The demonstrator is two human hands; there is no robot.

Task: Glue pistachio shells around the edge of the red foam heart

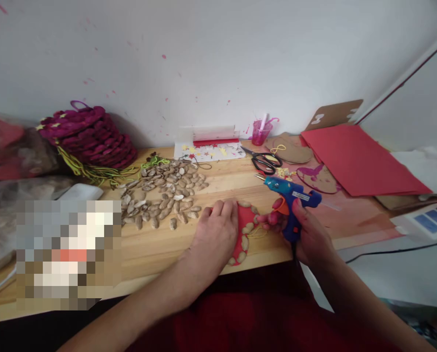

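Peanuts (244, 243) edge red cutout (244, 215) where visible, centre bare; left hand (218, 232) covers its nine o'clock, grip unclear; right hand (311, 235) grasps glue gun (294, 191).

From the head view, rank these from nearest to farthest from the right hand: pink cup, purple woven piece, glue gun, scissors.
1. Glue gun: held in the right hand.
2. Scissors: just beyond the gun, slightly left.
3. Pink cup: behind the scissors.
4. Purple woven piece: far over on the left.
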